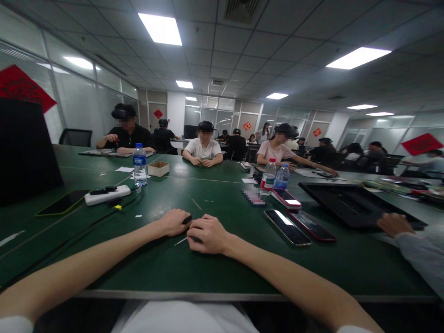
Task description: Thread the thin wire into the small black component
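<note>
My left hand (173, 223) rests on the green tabletop in front of me, its fingers closed around a small black object (188, 219) whose kind I cannot make out. Right beside it, my right hand (208, 235) is curled with its fingertips near that object. From under the right hand a thin pale rod (181, 241) sticks out to the left, low over the table; most of it is hidden by the fingers. Both forearms lie along the table.
To the left are a white power strip (107, 195), a phone (64, 202), a water bottle (139, 164) and an open box (158, 169). Several phones (287, 227) lie at right, near bottles (268, 175) and a black frame (354, 203), where another person's hand (395, 224) rests.
</note>
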Motion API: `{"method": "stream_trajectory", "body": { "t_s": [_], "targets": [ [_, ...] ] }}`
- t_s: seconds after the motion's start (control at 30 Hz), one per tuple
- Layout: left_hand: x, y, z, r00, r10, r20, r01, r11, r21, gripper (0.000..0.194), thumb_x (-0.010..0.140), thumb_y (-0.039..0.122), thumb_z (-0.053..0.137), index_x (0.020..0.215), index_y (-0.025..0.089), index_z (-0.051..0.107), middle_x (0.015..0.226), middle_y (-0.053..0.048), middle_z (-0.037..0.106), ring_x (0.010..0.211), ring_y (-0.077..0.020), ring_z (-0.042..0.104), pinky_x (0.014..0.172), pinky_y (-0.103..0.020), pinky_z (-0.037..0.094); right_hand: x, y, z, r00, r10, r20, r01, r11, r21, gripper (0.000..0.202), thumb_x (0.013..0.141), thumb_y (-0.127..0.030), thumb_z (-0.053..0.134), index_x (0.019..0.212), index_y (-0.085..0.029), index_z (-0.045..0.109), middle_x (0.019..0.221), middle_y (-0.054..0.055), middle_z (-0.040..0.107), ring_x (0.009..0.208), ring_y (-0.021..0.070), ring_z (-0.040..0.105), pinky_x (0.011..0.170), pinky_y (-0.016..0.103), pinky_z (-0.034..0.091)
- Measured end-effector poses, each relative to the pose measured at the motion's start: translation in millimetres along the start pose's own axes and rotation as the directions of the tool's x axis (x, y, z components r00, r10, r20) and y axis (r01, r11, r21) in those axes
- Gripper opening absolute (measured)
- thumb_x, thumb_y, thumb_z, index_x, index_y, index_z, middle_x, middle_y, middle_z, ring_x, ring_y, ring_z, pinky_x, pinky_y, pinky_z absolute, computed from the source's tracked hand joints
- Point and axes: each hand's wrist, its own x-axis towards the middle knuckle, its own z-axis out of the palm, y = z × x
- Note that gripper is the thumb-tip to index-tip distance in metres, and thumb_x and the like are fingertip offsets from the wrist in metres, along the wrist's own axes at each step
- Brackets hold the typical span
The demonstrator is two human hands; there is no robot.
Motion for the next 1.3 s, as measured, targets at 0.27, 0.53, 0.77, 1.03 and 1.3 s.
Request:
{"method": "stream_trajectory", "body": {
  "t_s": [0.27,0.53,0.77,1.03,1.3],
  "targets": [
    [-0.7,0.9,1.7,0.999,0.016,-0.041,-0.015,1.000,0.020,0.051,0.090,0.057,0.031,0.087,0.018,0.063,0.085,-0.011,0.068,0.077,-0.0234,0.064,0.067,-0.031,0.045,-12.0,40.2,-1.4,0.950,0.299,0.087,-0.295,0.954,-0.051,0.018,0.086,-0.029,0.054,0.088,-0.018,0.069,0.088,0.004,0.066,0.074,0.0114,0.057,0.068,0.024,0.036],
    [0.6,-1.1,4.7,0.998,0.023,-0.053,-0.022,1.000,0.020,0.051,0.090,0.058,0.031,0.086,0.018,0.063,0.083,-0.010,0.068,0.074,-0.0240,0.064,0.066,-0.032,0.045,-10.8,38.6,-1.2,0.923,0.364,0.128,-0.362,0.931,-0.043,0.020,0.087,-0.029,0.053,0.088,-0.018,0.069,0.090,0.004,0.065,0.072,0.0109,0.056,0.069,0.023,0.038],
    [-0.8,0.7,3.4,0.999,0.018,-0.049,-0.016,0.999,0.034,0.051,0.091,0.057,0.030,0.087,0.019,0.064,0.084,-0.011,0.068,0.076,-0.0236,0.064,0.068,-0.031,0.045,-10.6,39.0,0.2,0.908,0.400,0.122,-0.394,0.916,-0.070,0.019,0.087,-0.028,0.053,0.088,-0.018,0.069,0.089,0.004,0.066,0.072,0.0113,0.057,0.070,0.024,0.038],
    [1.1,-1.8,6.9,0.998,0.024,-0.053,-0.022,0.999,0.030,0.050,0.090,0.058,0.031,0.086,0.019,0.064,0.084,-0.010,0.068,0.074,-0.0234,0.064,0.067,-0.032,0.045,-9.2,37.1,-4.7,0.868,0.465,0.174,-0.458,0.885,-0.077,0.024,0.090,-0.032,0.049,0.092,-0.019,0.069,0.094,0.005,0.066,0.074,0.0120,0.056,0.070,0.024,0.039],
    [-0.1,-0.5,4.6,0.999,0.018,-0.051,-0.017,1.000,0.014,0.049,0.090,0.057,0.032,0.085,0.019,0.063,0.083,-0.009,0.068,0.073,-0.0222,0.064,0.065,-0.031,0.045,-8.5,37.1,-4.7,0.869,0.461,0.177,-0.455,0.887,-0.078,0.024,0.090,-0.032,0.050,0.092,-0.018,0.069,0.093,0.005,0.065,0.073,0.0117,0.057,0.071,0.024,0.040]
  ]
}}
